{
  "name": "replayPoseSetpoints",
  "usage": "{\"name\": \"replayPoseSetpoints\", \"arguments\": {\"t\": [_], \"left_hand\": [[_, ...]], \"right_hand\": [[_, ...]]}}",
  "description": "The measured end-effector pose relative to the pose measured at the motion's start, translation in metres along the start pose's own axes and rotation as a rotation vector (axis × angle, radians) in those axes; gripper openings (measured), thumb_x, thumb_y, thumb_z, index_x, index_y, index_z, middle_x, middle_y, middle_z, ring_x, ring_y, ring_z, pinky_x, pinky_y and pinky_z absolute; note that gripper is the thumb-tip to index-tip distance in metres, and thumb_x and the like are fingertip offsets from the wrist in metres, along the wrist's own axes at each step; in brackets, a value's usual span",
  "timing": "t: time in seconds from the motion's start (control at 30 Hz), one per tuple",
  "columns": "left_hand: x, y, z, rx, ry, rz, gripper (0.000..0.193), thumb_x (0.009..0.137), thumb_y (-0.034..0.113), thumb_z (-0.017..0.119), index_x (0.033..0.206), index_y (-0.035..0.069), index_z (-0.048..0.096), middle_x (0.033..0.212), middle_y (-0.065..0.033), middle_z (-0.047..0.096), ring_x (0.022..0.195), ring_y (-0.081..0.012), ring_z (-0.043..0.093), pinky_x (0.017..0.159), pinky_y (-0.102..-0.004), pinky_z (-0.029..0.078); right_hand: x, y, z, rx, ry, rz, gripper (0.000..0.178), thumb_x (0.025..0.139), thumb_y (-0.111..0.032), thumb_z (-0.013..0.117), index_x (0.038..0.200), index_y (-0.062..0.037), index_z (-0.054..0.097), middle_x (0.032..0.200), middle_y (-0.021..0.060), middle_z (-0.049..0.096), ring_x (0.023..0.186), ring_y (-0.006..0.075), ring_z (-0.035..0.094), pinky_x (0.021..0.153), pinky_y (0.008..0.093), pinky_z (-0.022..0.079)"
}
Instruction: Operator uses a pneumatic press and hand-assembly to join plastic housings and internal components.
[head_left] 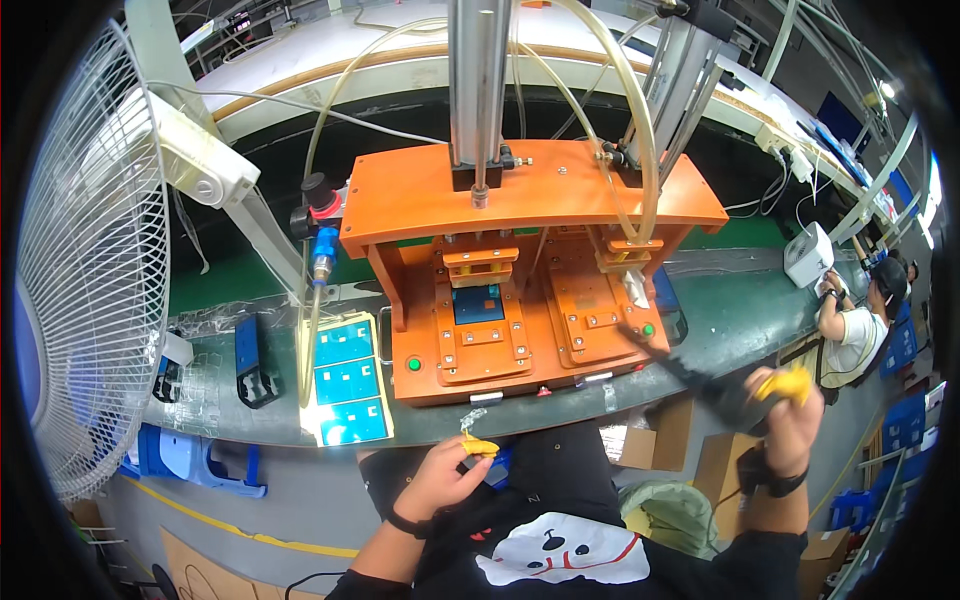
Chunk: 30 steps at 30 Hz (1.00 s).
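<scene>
You stand at a long dark green table (725, 320) that curves across the middle of the frame. On it, at center, sits the large orange press (540, 205), with metal cylinders rising above it and two stations side by side. A white fan (95, 260) fills the left of the frame. Between fan and press, three bright blue panels (335, 386) lie in a column on a pale backing at the table's front edge.

Your right hand (790, 425), right of center, grips a long dark strip (705, 385), blurred, which slants up and left toward the front right corner of the press; you cannot tell from here whether its far end touches. Your left hand (445, 478) is below the press's front edge, its fingers drawn together; whether they pinch anything cannot be told.

A dark blue stand-like piece (249, 350) is left of the panels. A smaller dark blue plate (478, 308) lies in the press's left station. Yellow covers (481, 447) sheathe fingertips on both your hands. Smallest are the green buttons (414, 364) at the press's front corners.
</scene>
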<state>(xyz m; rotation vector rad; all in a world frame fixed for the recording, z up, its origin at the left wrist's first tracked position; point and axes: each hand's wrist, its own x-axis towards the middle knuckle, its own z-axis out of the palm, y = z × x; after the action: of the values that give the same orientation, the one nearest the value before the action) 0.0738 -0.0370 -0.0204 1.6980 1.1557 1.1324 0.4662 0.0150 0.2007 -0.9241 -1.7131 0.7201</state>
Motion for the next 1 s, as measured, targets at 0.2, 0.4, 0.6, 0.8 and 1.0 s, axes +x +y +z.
{"name": "replayPoseSetpoints", "arguments": {"t": [0.2,0.4,0.6,0.8,1.0], "left_hand": [[-0.017,0.003,-0.008,0.085,-0.005,0.030,0.017,0.086,0.004,0.070,0.103,0.002,0.072,0.097,-0.0129,0.073,0.089,-0.0304,0.069,0.083,-0.0373,0.054],[-0.059,-0.001,-0.024,0.082,0.199,-0.053,0.016,0.086,0.007,0.072,0.101,0.002,0.071,0.096,-0.0144,0.072,0.088,-0.0325,0.069,0.080,-0.0388,0.054],[-0.088,-0.007,-0.030,0.079,0.272,-0.130,0.016,0.089,0.005,0.069,0.104,-0.001,0.071,0.091,-0.0129,0.071,0.083,-0.0266,0.069,0.077,-0.0338,0.054],[-0.086,-0.008,-0.031,0.012,0.280,-0.162,0.016,0.089,0.005,0.069,0.104,-0.001,0.071,0.091,-0.0133,0.070,0.083,-0.0262,0.069,0.077,-0.0331,0.054],[-0.066,-0.010,-0.033,0.007,0.210,-0.055,0.018,0.088,0.006,0.070,0.105,0.000,0.070,0.095,-0.0142,0.071,0.087,-0.0304,0.069,0.080,-0.0359,0.054]], "right_hand": [[0.044,0.015,0.120,-0.247,-0.636,-0.617,0.035,0.072,-0.001,0.074,0.106,0.0007,0.066,0.084,0.0091,0.063,0.073,0.0288,0.060,0.069,0.0391,0.049],[0.074,0.073,0.203,-0.379,-0.551,-0.792,0.035,0.071,0.003,0.067,0.105,-0.0013,0.066,0.082,0.0099,0.060,0.084,0.0310,0.062,0.076,0.0413,0.050],[0.088,0.103,0.234,-0.510,-0.643,-0.610,0.021,0.077,0.000,0.068,0.098,-0.0008,0.067,0.096,0.0130,0.067,0.102,0.0342,0.062,0.092,0.0459,0.049],[0.090,0.082,0.242,-0.602,-0.464,-0.573,0.039,0.082,-0.024,0.074,0.114,-0.0021,0.065,0.111,0.0184,0.061,0.117,0.0401,0.054,0.101,0.0491,0.044],[0.092,0.078,0.242,-0.653,-0.645,-0.386,0.051,0.083,-0.036,0.075,0.115,0.0016,0.063,0.111,0.0206,0.062,0.110,0.0402,0.056,0.096,0.0465,0.046]]}}
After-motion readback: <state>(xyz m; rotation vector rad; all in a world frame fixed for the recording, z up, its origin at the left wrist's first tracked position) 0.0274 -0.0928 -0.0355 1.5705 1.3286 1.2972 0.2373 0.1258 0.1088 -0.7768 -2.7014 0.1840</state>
